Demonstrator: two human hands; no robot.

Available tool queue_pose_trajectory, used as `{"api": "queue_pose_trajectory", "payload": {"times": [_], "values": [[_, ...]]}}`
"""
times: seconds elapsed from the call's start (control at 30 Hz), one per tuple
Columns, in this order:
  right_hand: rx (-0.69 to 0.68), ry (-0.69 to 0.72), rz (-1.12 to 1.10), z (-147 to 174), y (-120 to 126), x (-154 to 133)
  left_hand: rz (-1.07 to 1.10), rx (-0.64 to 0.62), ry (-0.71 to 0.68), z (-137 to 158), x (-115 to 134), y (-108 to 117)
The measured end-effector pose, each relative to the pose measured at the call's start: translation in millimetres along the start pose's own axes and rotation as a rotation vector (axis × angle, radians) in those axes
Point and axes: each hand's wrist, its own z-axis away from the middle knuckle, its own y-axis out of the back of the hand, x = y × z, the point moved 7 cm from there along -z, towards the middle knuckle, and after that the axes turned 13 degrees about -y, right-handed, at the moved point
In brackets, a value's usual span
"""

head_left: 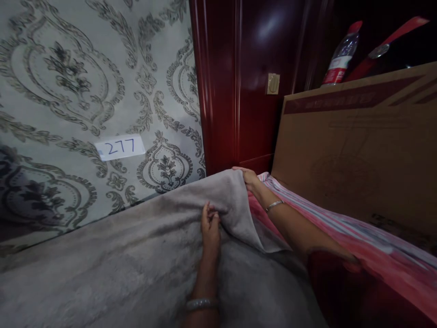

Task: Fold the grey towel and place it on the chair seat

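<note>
Head view: reads "277" on white card [121, 147], frame left, over damask wallpaper [146, 82]; shows grey blanket [146, 259], lower centre, pinched at edge by right fingers [243, 170]; cannot tell grip of half-curled left fingers [205, 214].

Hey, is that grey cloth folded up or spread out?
Mostly spread out: the grey cloth stretches across the lower view, while the right hand grips its edge.
</note>
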Motion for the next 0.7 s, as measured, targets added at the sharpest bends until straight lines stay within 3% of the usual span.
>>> {"api": "queue_pose_trajectory", "payload": {"times": [0.2,0.4,0.57,0.7], "values": [[0.077,-0.029,0.163,-30.5,-10.1,3.1,-0.152,-0.125,-0.092,-1.7,-10.8,-2.5],[0.203,0.072,0.368,-17.8,5.5,13.8,-0.215,-0.107,-0.058,-0.1,-23.0,-0.6],[0.157,-0.121,0.527,-2.0,25.8,66.1,-0.274,-0.069,-0.055,1.1,-21.2,-0.7],[0.079,-0.279,0.5,-7.0,23.1,98.7,-0.337,-0.082,-0.063,0.4,-15.8,-0.2]]}}
